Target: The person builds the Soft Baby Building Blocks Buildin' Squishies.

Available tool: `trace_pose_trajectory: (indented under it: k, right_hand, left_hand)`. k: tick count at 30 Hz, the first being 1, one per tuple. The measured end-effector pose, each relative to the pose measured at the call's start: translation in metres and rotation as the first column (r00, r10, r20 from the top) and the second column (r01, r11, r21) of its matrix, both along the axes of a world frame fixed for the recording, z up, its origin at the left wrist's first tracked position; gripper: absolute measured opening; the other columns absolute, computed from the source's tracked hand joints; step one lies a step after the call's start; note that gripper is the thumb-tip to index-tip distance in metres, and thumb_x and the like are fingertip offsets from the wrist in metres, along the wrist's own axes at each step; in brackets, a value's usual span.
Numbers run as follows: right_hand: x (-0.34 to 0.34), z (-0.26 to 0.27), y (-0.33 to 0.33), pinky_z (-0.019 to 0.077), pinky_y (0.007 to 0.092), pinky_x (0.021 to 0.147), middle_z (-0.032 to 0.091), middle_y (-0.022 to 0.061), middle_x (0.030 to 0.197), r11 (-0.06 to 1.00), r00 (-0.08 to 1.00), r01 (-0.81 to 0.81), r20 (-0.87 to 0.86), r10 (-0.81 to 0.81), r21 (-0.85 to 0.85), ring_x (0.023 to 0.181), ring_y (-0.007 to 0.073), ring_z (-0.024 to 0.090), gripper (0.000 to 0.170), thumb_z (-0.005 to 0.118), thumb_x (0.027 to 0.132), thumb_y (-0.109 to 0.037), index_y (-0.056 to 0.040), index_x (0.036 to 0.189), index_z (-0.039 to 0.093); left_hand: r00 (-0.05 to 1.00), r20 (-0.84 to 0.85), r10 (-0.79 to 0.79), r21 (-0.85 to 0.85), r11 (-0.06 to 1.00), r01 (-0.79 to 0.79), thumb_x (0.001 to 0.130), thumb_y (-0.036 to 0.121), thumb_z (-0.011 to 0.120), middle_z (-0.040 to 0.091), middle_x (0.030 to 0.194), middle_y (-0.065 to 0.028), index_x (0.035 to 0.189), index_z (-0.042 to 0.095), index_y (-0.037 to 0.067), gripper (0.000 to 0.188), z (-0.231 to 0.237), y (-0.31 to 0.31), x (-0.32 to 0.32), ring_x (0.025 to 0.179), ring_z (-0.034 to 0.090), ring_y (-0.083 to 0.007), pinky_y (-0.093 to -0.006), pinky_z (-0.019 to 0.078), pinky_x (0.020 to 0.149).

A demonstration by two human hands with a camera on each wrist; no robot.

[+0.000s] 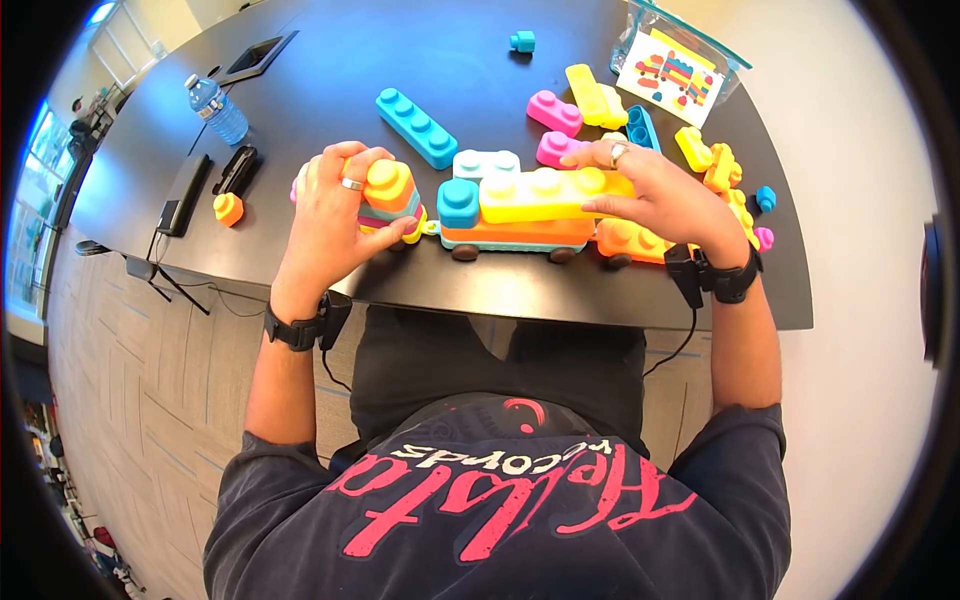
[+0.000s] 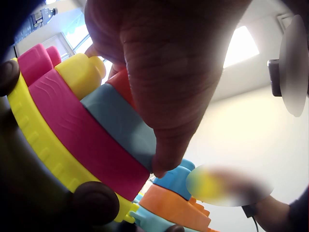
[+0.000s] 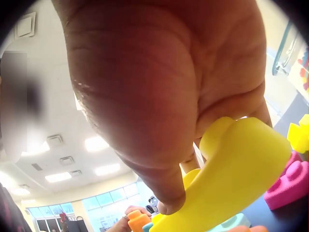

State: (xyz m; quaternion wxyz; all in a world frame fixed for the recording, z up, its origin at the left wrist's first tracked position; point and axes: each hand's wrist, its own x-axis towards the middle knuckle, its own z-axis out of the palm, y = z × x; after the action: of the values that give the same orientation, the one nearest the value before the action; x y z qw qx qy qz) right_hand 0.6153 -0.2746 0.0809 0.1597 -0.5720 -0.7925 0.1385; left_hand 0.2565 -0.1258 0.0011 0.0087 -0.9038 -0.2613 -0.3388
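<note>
Yellow long block [image 1: 540, 195] sits over the orange-and-blue wagon [image 1: 520, 234], its right end pinched in a half-curled right hand [image 1: 675, 195], apparently to keep its length aligned; left of the wagon, the left hand [image 1: 333, 208] curls around a wheeled stack [image 1: 388, 186], seemingly to steady it. Beyond the wagon lies a blue bar [image 1: 418, 130] and, farther beyond, a small blue block [image 1: 522, 43]

Left hand [image 1: 340, 208] and right hand [image 1: 668, 192] curled.
</note>
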Motion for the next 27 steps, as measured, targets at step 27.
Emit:
trace_pose_trajectory:
  k: [27]
  right_hand:
    - [0.188,-0.064,-0.015,0.0546,0.0486,0.090,0.070,0.0266,0.110,0.582,0.569,0.780,0.125,-0.813,0.232,0.103,0.0437,0.069,0.035,0.072,0.101,-0.031,-0.0018,0.109,0.056]
  left_hand:
    - [1.000,0.003,-0.001,-0.016,1.000,0.001,0.073,0.024,0.092,0.054,0.133,-0.0111,0.139,0.055,0.013,0.077,0.004,-0.002,-0.001,0.125,0.055,-0.0362,-0.0509,0.0435,0.108]
